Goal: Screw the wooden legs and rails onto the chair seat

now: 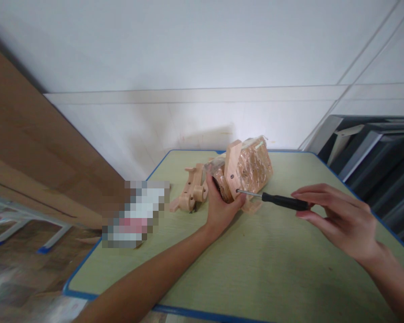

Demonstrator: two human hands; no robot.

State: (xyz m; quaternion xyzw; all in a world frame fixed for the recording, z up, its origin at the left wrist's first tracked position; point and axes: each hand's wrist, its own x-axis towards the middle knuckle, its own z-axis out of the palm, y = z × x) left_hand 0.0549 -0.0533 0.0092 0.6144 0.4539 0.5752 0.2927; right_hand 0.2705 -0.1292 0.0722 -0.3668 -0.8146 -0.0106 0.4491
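My left hand (222, 204) is closed around a plastic-wrapped wooden piece (256, 163) with a pale wooden bracket (233, 168) on its near side. Two dark screw holes show on the bracket. Between the fingertips of my right hand (338, 220) is the black handle of a screwdriver (284, 202). Its metal shaft points left, and the tip meets the lower hole of the bracket, close to my left thumb. A separate wooden part (192, 188) with rounded ends and screw holes lies on the table just left of my left hand.
The green table (256, 269) has a blue edge and stands against a white wall (202, 54). A pixelated flat item (136, 215) lies at its left side. Large brown cardboard (47, 148) leans at the left; dark flat panels (384, 161) are stacked at the right.
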